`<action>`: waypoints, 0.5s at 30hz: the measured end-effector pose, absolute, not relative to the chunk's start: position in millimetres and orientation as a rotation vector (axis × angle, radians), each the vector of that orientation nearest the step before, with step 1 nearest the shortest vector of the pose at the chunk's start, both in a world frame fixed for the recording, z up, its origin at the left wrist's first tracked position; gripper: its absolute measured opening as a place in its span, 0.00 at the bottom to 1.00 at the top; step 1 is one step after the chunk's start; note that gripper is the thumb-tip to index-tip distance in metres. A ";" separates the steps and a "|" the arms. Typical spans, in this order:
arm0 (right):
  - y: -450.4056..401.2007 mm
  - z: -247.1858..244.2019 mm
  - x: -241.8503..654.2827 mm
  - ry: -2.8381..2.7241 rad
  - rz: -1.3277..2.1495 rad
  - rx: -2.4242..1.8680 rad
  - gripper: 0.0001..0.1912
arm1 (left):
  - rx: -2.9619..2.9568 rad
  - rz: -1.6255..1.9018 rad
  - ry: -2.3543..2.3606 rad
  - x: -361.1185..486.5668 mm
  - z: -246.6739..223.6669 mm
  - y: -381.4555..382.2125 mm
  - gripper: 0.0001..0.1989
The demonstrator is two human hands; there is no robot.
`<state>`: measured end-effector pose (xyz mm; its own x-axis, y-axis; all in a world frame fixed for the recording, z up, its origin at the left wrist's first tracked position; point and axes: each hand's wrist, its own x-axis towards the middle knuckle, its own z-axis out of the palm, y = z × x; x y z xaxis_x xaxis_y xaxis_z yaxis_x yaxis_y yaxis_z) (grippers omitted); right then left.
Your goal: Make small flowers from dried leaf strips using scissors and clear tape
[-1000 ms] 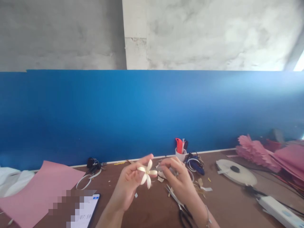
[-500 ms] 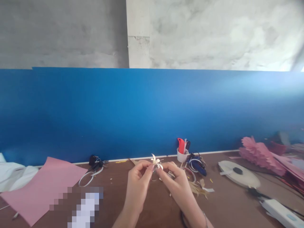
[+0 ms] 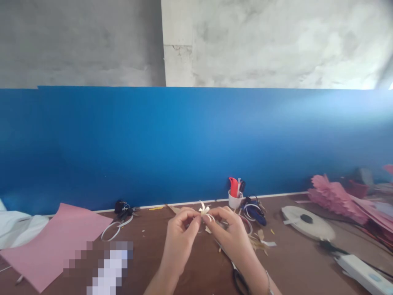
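A small cream paper flower [image 3: 203, 209] with thin curled petals is pinched between my two hands above the brown table. My left hand [image 3: 183, 229] grips its left side with thumb and forefinger closed. On the other side, my right hand [image 3: 225, 227] has its thumb and forefinger pressed together at the flower's lower petals. The flower's base is hidden behind my fingertips. Beneath my right forearm lies a pair of scissors [image 3: 238, 280] with black handles, partly covered by the arm.
Pink paper [image 3: 61, 237] lies at left, near black-handled scissors with a white ring [image 3: 112, 231]. Behind my right hand stand a white cup [image 3: 235, 200] of tools and paper scraps [image 3: 260, 241]. Further right are an oval white device [image 3: 308, 223], a power strip [image 3: 365, 272] and pink crepe paper [image 3: 337, 196].
The flower has turned slightly between my fingers, and its petals point differently. My right forearm has shifted a little, so more of the scissors shows under it.
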<state>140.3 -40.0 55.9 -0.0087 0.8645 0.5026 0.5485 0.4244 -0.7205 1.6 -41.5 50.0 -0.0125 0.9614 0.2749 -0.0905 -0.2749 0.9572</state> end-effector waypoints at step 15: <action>-47.1 61.7 137.1 -1.647 0.353 -1.273 0.10 | 1.332 1.470 0.956 0.5 50.0 -45.6 0.12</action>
<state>137.1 -47.1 61.7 0.0359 0.8560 0.5158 0.5692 0.4067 -0.7146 0.5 -45.6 50.0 -0.0084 0.9564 0.2919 -0.1212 -0.2907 0.9491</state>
